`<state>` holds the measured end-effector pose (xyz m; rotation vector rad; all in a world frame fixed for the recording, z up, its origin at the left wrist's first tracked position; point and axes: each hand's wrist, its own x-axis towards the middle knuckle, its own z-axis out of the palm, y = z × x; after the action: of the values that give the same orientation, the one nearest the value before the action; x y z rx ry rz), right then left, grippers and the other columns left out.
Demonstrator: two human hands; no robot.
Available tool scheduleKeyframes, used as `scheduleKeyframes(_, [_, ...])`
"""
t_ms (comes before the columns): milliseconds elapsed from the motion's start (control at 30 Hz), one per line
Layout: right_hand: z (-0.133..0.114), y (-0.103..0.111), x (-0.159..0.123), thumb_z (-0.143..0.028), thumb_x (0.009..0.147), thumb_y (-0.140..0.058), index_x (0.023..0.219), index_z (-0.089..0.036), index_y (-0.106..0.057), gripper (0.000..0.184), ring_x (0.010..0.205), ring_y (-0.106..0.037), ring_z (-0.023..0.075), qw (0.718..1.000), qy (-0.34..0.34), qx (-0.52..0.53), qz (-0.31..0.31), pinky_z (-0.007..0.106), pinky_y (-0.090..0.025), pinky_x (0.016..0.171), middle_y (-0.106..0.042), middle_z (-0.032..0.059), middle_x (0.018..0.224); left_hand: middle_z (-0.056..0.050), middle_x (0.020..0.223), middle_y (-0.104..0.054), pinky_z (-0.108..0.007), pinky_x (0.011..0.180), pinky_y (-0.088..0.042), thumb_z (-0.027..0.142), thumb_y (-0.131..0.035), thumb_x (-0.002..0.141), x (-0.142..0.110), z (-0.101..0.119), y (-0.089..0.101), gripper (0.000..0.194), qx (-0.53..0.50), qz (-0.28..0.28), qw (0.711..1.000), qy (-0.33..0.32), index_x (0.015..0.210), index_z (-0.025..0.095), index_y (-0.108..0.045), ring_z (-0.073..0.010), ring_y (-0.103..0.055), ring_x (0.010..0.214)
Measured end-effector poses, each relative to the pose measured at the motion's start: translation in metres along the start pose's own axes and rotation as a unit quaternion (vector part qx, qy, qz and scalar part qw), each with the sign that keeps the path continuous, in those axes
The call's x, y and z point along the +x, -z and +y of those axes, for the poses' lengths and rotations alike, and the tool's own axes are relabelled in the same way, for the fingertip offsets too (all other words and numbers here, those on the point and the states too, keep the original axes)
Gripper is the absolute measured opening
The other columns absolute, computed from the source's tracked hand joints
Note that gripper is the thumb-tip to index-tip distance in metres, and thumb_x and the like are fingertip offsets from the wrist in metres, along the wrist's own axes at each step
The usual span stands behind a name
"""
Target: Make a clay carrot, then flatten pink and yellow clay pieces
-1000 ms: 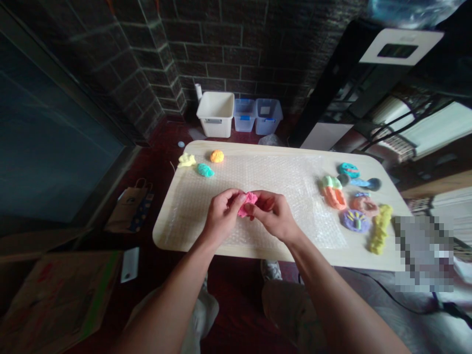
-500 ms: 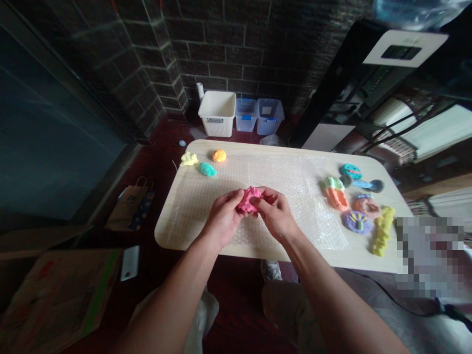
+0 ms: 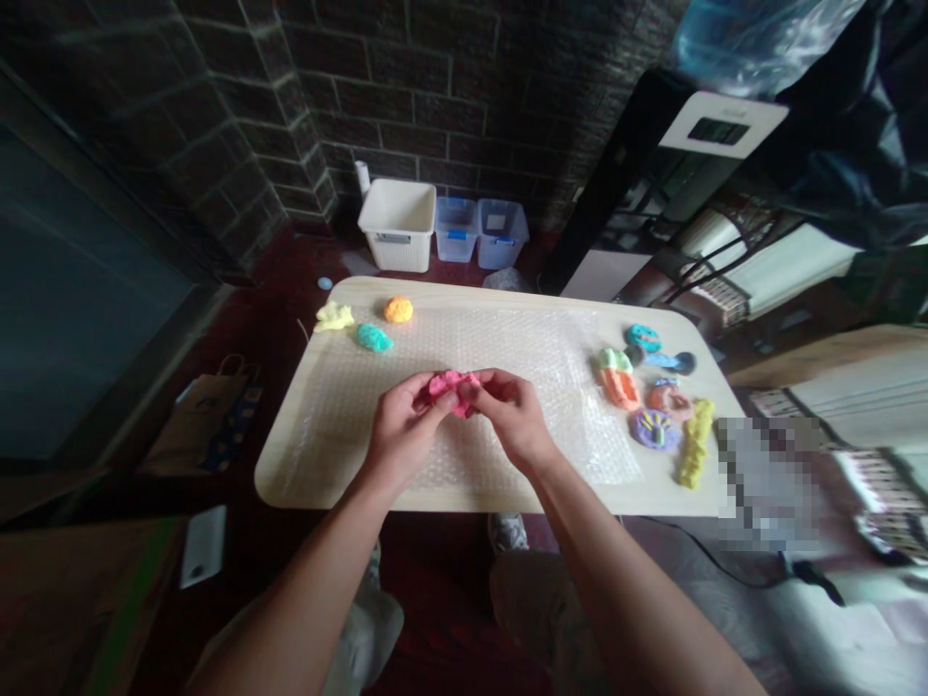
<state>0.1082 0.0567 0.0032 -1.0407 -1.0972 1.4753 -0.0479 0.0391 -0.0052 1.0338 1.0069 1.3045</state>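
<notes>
A lump of pink modelling clay (image 3: 454,391) is pinched between both my hands above the table. My left hand (image 3: 407,418) grips its left side, with the thumb laid across the front. On the right side, my right hand (image 3: 508,411) presses it with the thumb and curled fingers. Parts of the clay are covered by my fingers. Under my hands lies a sheet of bubble wrap (image 3: 500,338) on the pale wooden table (image 3: 297,474).
Yellow (image 3: 334,316), teal (image 3: 374,336) and orange clay lumps (image 3: 398,309) sit far left. Several shaped clay pieces, including a purple disc (image 3: 654,430) and a yellow strip (image 3: 696,443), lie at the right. Behind stand a white bin (image 3: 398,227) and a water dispenser (image 3: 616,213).
My view has turned to the right, so the table appears further left. Both hands still hold the pink clay; my left thumb has moved across its front and the lump looks flatter from here.
</notes>
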Motion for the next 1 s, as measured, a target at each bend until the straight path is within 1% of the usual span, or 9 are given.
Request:
scheduleKeyframes(200, [-0.001, 0.000, -0.003, -0.043, 0.069, -0.095, 0.081, -0.017, -0.077, 0.034, 0.062, -0.063, 0.0143, 1.000, -0.010, 0.009, 0.002, 0.029, -0.051, 0.063, -0.073, 0.0018, 0.070, -0.011, 0.107, -0.081, -0.030, 0.086, -0.057, 0.036, -0.083, 0.088, -0.001, -0.003, -0.004, 0.032, 0.006, 0.019, 1.000, 0.005, 0.109, 0.013, -0.078, -0.0226, -0.074, 0.095])
scheduleKeyframes(333, [-0.004, -0.001, -0.004, -0.045, 0.073, -0.089, 0.073, -0.018, -0.075, 0.030, 0.058, -0.059, 0.0139, 0.999, -0.014, 0.035, -0.007, 0.029, -0.048, 0.059, -0.070, 0.0018, 0.063, -0.010, 0.098, -0.080, -0.030, 0.080, -0.058, 0.031, -0.087, 0.083, -0.001, 0.005, -0.011, 0.029, -0.074, 0.007, 0.997, 0.035, 0.104, 0.013, -0.079, -0.0196, -0.072, 0.085])
scheduleKeyframes(400, [-0.006, -0.002, -0.004, -0.040, 0.074, -0.087, 0.070, -0.018, -0.074, 0.026, 0.056, -0.056, 0.0125, 0.997, -0.026, 0.066, -0.014, 0.027, -0.046, 0.057, -0.069, 0.0017, 0.062, -0.009, 0.094, -0.079, -0.030, 0.079, -0.058, 0.027, -0.090, 0.079, -0.002, 0.011, -0.013, 0.029, -0.129, -0.002, 0.990, 0.057, 0.102, 0.013, -0.079, -0.0185, -0.071, 0.082])
scheduleKeyframes(500, [-0.008, -0.004, -0.003, -0.032, 0.071, -0.084, 0.066, -0.019, -0.072, 0.019, 0.053, -0.053, 0.0111, 0.990, -0.056, 0.126, -0.021, 0.025, -0.045, 0.053, -0.065, -0.0001, 0.060, -0.008, 0.096, -0.078, -0.031, 0.077, -0.059, 0.022, -0.092, 0.074, -0.002, 0.018, -0.014, 0.033, -0.196, -0.009, 0.977, 0.080, 0.103, 0.015, -0.079, -0.0192, -0.071, 0.085])
scheduleKeyframes(633, [-0.008, -0.007, -0.002, -0.034, 0.072, -0.083, 0.064, -0.019, -0.066, 0.024, 0.051, -0.051, 0.0106, 0.981, -0.088, 0.171, -0.013, 0.023, -0.045, 0.047, -0.062, -0.0013, 0.059, -0.009, 0.105, -0.077, -0.031, 0.084, -0.059, 0.021, -0.090, 0.075, 0.000, 0.019, -0.012, 0.032, -0.215, -0.007, 0.972, 0.096, 0.105, 0.017, -0.079, -0.0202, -0.071, 0.096])
scheduleKeyframes(733, [-0.005, -0.007, -0.003, -0.035, 0.074, -0.088, 0.083, -0.018, -0.071, 0.025, 0.059, -0.059, 0.0109, 0.990, -0.045, 0.135, 0.000, 0.023, -0.052, 0.055, -0.068, -0.0002, 0.072, -0.009, 0.107, -0.078, -0.029, 0.089, -0.057, 0.022, -0.088, 0.079, 0.001, 0.015, -0.011, 0.028, -0.163, 0.023, 0.984, 0.074, 0.105, 0.015, -0.079, -0.0197, -0.071, 0.100])
scheduleKeyframes(867, [-0.001, -0.004, -0.006, -0.025, 0.066, -0.096, 0.130, -0.026, -0.066, 0.071, 0.071, -0.065, 0.0140, 0.999, 0.038, 0.001, 0.016, 0.027, -0.055, 0.062, -0.075, 0.0033, 0.105, -0.006, 0.104, -0.078, -0.027, 0.084, -0.056, 0.025, -0.089, 0.080, 0.001, 0.011, -0.009, 0.028, -0.104, 0.060, 0.992, 0.030, 0.103, 0.017, -0.075, -0.0182, -0.072, 0.095])
scheduleKeyframes(900, [0.000, -0.003, -0.006, -0.026, 0.069, -0.095, 0.133, -0.026, -0.064, 0.071, 0.072, -0.065, 0.0144, 0.998, 0.056, -0.033, 0.005, 0.028, -0.055, 0.063, -0.075, 0.0042, 0.108, -0.005, 0.104, -0.078, -0.028, 0.083, -0.056, 0.026, -0.089, 0.081, 0.001, 0.010, -0.008, 0.027, -0.092, 0.063, 0.993, 0.026, 0.102, 0.017, -0.074, -0.0183, -0.072, 0.094])
scheduleKeyframes(1000, [0.002, 0.000, -0.006, -0.028, 0.079, -0.086, 0.131, -0.023, -0.067, 0.056, 0.075, -0.065, 0.0155, 0.991, 0.084, -0.097, -0.032, 0.030, -0.054, 0.067, -0.076, 0.0056, 0.106, -0.006, 0.104, -0.078, -0.029, 0.085, -0.055, 0.031, -0.087, 0.084, -0.001, 0.007, -0.004, 0.027, -0.038, 0.059, 0.998, 0.011, 0.104, 0.018, -0.074, -0.0191, -0.073, 0.094])
